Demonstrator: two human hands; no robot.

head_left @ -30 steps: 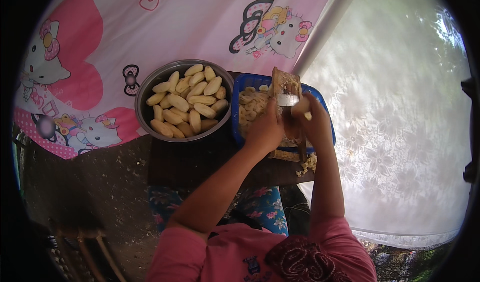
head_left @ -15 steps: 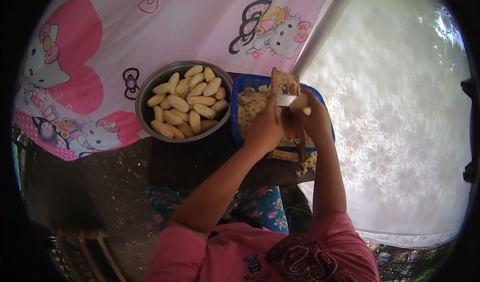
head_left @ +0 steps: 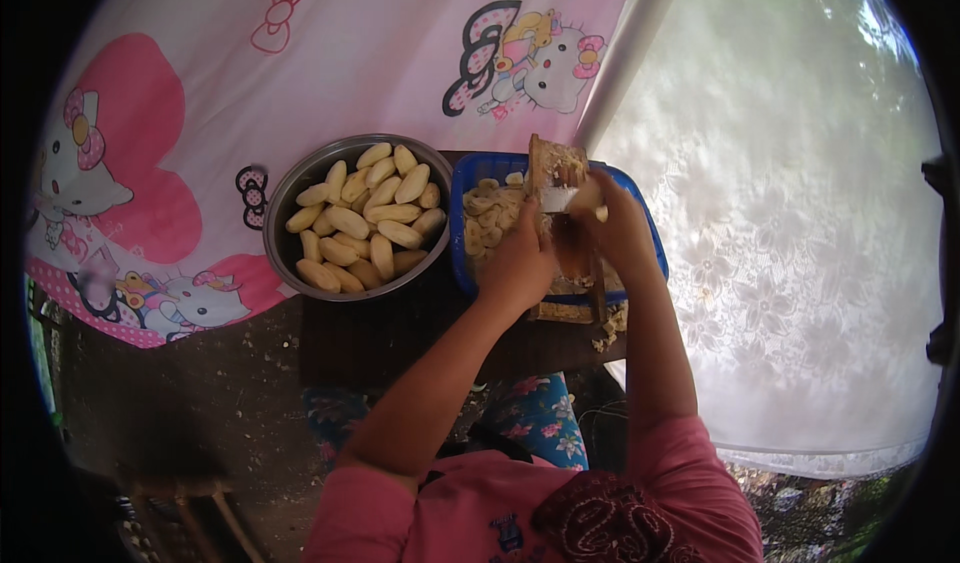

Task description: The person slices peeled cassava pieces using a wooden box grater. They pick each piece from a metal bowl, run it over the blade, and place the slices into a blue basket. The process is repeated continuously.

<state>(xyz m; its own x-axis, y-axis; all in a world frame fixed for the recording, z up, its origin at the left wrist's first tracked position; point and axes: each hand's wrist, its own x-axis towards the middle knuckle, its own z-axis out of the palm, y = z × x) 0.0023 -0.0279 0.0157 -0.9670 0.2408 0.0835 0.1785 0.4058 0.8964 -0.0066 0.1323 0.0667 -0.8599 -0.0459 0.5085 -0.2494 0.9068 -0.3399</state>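
Observation:
A wooden slicer with a flat metal blade stands tilted across a blue plastic basin. My left hand is closed on the slicer's left edge. With its fingers wrapped round a peeled banana, my right hand presses it at the right end of the blade. Round banana slices lie in the basin, left of the slicer. Farther left, a round metal pot holds many whole peeled bananas.
Basin and pot stand on a dark low table before my knees. Crumbled banana bits lie by its right corner. A pink printed curtain hangs behind, a white lace curtain at the right. A wooden stool is at lower left.
My right hand and the banana have shifted slightly against the blade. The whole view has moved a little; my left hand keeps its hold on the slicer.

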